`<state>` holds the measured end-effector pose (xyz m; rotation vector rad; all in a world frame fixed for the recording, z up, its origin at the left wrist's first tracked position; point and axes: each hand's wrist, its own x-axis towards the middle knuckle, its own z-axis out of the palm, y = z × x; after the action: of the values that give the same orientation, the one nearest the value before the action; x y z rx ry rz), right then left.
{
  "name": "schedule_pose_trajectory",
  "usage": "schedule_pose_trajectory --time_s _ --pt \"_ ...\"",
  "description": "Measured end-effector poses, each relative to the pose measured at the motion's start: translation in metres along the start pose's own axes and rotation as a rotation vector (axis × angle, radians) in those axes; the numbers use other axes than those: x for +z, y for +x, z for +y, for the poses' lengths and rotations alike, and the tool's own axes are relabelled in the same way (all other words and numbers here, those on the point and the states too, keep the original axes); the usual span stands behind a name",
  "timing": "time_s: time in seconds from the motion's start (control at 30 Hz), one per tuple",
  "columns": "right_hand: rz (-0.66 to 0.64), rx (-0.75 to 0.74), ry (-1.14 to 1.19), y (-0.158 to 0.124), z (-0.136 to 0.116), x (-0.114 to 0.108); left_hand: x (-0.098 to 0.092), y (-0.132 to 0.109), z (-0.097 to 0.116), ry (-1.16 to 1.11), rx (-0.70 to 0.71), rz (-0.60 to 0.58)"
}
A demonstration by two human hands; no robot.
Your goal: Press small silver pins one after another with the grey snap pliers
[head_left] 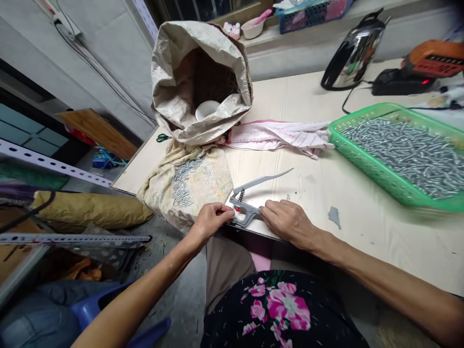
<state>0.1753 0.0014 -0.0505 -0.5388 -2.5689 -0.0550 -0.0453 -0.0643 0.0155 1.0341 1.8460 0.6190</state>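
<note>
Grey spring-loaded hand pliers (249, 216) lie near the front edge of the table, their upper handle raised and their jaws toward the left. My right hand (286, 220) is closed around the lower handle. At the jaws, beside a small red spot, my left hand (213, 217) pinches with thumb and fingertips; whatever is between them is too small to make out. Just beyond my left hand, a pile of small silvery metal pieces (184, 181) rests on a crumpled, stained cloth (215, 169).
Behind the cloth, an open sack (168, 72) holds dark contents and a white bowl (207, 109). A pinkish striped cloth (279, 137) lies across the middle. To the right stand a green basket (380, 176) of metal pins, a kettle (353, 55) and an orange power tool (433, 58).
</note>
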Motion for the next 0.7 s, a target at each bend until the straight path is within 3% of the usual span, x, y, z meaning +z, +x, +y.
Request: schedule_pose_trajectory --time_s 0.27,0.7 --pt "-0.028 0.053 0.004 0.002 0.001 0.001 -0.001 0.011 -0.003 0.208 0.043 -0.039" --pt "-0.175 0.116 0.092 0.002 0.005 0.002 -0.004 0.030 0.009 0.208 -0.139 -0.259"
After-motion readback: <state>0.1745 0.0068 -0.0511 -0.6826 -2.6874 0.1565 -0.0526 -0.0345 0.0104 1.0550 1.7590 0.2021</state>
